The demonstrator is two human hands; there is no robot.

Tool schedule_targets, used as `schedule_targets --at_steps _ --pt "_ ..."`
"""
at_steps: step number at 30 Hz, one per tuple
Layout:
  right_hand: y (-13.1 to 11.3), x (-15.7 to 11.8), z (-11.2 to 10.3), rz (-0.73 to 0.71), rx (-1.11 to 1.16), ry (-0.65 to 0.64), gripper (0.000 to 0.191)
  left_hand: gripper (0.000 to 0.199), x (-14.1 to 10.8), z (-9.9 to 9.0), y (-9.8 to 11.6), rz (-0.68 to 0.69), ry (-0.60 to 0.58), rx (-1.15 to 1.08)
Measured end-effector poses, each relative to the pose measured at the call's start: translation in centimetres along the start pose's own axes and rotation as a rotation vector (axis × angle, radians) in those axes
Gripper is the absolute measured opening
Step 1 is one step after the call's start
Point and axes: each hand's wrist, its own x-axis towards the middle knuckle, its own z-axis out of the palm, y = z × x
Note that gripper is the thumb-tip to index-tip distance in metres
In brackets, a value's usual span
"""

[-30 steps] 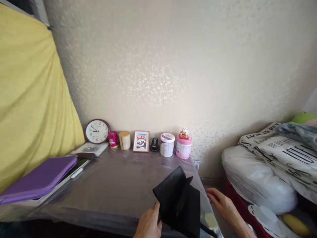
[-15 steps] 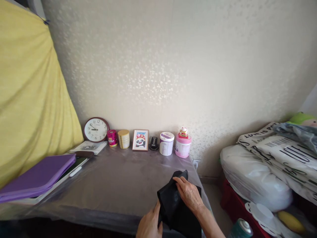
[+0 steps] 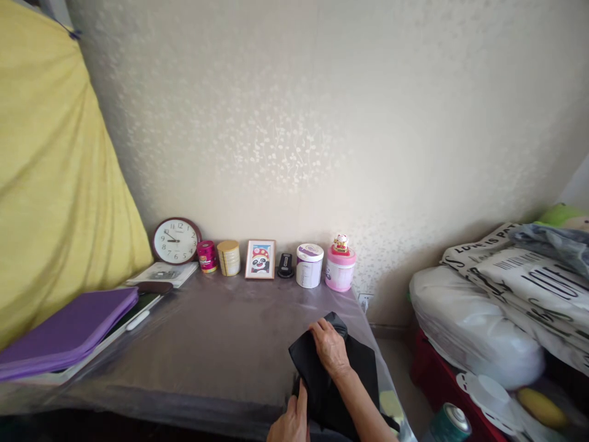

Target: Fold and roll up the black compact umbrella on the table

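A piece of thin black cloth (image 3: pixel 313 383) with folds and pointed corners lies over the near right part of the table; I cannot make out what kind of article it is. My right hand (image 3: pixel 330 347) is on top of it, fingers bent over the upper fold near a bunched, shinier bit. At the cloth's lower left edge, my left hand (image 3: pixel 289 420) grips the border, partly cut off by the frame's bottom.
Along the wall stand a clock (image 3: pixel 176 240), a magenta can (image 3: pixel 207 256), a yellow-lidded jar (image 3: pixel 229 258), a panda picture (image 3: pixel 260 259), a black device (image 3: pixel 285 265), a white tub (image 3: pixel 310 266) and a pink tub (image 3: pixel 340 270). A purple folder (image 3: pixel 69 331) lies left; a spray can (image 3: pixel 448 423) stands right.
My right hand has moved left and slightly up across the cloth. My left hand has shifted a little right and down. The cloth is spread wider to the right, its upper fold flatter.
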Motion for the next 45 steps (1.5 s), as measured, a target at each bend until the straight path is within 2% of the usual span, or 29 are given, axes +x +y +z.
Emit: schedule_targets --at_steps 4,9,12,16,19,23,28,32,45 --pt "-0.2 -0.5 1.7 -0.012 -0.055 -0.025 0.019 0.070 0.3 0.5 0.2 -0.064 -0.051 -0.027" --pt "-0.2 -0.5 1.9 -0.032 -0.076 -0.062 0.018 0.077 -0.2 -1.0 0.5 -0.072 -0.102 -0.101" --pt "-0.2 -0.5 1.8 -0.039 -0.075 -0.076 0.019 0.083 -0.6 -2.3 0.6 -0.034 -0.123 -0.118" --pt "-0.2 -0.5 1.8 -0.036 -0.073 -0.080 0.019 0.088 -0.4 -3.3 0.5 0.076 -0.173 -0.029" --pt "-0.2 -0.3 1.7 -0.036 -0.061 -0.089 0.018 0.086 0.1 -3.1 0.5 0.111 -0.185 -0.005" --pt "-0.3 -0.6 1.1 -0.025 0.030 -0.082 0.018 0.079 0.4 -2.1 0.6 0.081 -0.114 0.025" --pt "-0.7 -3.3 -0.5 -0.111 0.310 -0.017 0.023 0.080 0.4 -1.3 0.9 0.034 -0.101 0.041" --pt "-0.2 -4.9 -0.5 -0.186 0.369 0.005 0.026 0.079 0.5 -0.8 1.1 -0.002 -0.090 0.045" --pt "5.6 0.3 2.5 -0.071 0.248 -0.097 0.031 0.081 0.9 -0.5 1.9 -0.143 -0.132 0.048"
